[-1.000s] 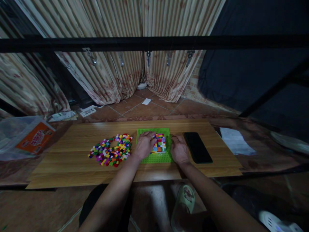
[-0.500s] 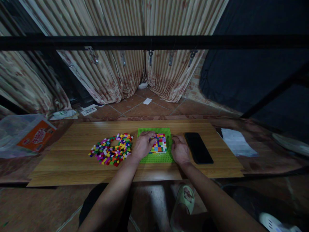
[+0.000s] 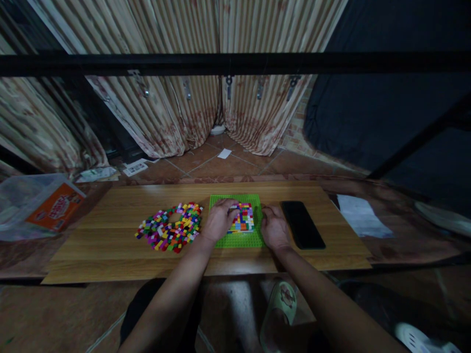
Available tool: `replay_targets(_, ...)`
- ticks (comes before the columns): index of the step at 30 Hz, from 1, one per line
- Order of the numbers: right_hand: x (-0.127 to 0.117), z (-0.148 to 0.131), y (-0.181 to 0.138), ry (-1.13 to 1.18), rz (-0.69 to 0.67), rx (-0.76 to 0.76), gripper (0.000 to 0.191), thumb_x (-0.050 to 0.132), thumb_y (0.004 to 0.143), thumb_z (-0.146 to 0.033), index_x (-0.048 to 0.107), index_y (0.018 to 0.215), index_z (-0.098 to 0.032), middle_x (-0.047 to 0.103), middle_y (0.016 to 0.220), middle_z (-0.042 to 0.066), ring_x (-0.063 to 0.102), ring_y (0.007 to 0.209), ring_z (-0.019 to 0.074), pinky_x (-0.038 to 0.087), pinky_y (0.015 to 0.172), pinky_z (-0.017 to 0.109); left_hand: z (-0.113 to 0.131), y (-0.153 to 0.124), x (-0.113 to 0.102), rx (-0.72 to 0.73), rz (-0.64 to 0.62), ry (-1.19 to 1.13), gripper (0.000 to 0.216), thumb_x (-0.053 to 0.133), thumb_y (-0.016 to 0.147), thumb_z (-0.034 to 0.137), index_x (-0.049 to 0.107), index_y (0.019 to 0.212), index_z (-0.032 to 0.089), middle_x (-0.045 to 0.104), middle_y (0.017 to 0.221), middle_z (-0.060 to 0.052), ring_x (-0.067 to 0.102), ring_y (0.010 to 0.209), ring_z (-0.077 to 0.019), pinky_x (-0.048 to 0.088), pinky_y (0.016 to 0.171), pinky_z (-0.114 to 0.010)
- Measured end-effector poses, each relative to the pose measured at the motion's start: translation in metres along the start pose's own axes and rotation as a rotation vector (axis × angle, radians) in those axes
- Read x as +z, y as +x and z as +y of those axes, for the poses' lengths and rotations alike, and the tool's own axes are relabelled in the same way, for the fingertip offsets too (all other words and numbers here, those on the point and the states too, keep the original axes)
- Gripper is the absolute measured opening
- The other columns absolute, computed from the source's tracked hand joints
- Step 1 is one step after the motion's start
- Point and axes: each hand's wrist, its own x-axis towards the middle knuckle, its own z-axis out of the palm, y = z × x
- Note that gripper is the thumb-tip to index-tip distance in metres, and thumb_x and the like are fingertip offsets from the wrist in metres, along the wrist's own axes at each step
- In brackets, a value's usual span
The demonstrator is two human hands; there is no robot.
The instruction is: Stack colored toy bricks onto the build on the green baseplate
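Note:
A green studded baseplate (image 3: 235, 241) lies on the wooden board, bearing a low rectangular block of many-coloured toy bricks (image 3: 246, 220). Over the block's left part is my left hand (image 3: 220, 219), its fingers curled and its thumb near the bricks; whatever is between the fingertips is hidden. My right hand (image 3: 274, 228) rests at the baseplate's right edge, fingers bent and thumb side against that edge. Left of the baseplate, a heap of loose bricks (image 3: 176, 240) in mixed colours spreads out around a small bare gap.
A black phone (image 3: 303, 224) lies right of my right hand on the wooden board (image 3: 110, 255). Beyond the board's right end is a white paper (image 3: 362, 218). A clear plastic tub (image 3: 33, 196) with an orange label stands at the left. A dark bar (image 3: 235, 63) crosses before the curtains.
Both hands stay in nearly the same place. My left hand's fingers shift very slightly over the block; bricks and phone look unmoved.

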Motion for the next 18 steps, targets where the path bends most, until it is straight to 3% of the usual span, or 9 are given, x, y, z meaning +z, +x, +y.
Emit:
replay_targets(11, -0.0006, 0.0003, -0.0002, 0.01, 0.02, -0.015, 0.033, 0.042, 0.079, -0.005, 0.065, 0.099, -0.019, 0.064, 0.106, 0.009, 0.058, 0.105, 0.0208, 0.047, 0.093, 0.031, -0.0022, 0.0031, -0.0003, -0.011, -0.03, -0.04, 0.037, 0.057, 0.09, 0.024, 0.058, 0.127, 0.023, 0.068, 0.116, -0.004, 0.062, 0.11, -0.0178, 0.048, 0.099, -0.033)
replay_targets(18, -0.0013, -0.0004, 0.0001, 0.014, 0.011, -0.008, 0.032, 0.042, 0.079, -0.006, 0.065, 0.097, -0.017, 0.064, 0.106, 0.011, 0.058, 0.105, 0.0224, 0.046, 0.094, 0.034, -0.0039, 0.0025, -0.0026, -0.013, -0.033, -0.058, 0.039, 0.06, 0.087, 0.025, 0.059, 0.125, 0.023, 0.067, 0.12, -0.004, 0.061, 0.112, -0.0187, 0.048, 0.1, -0.034)
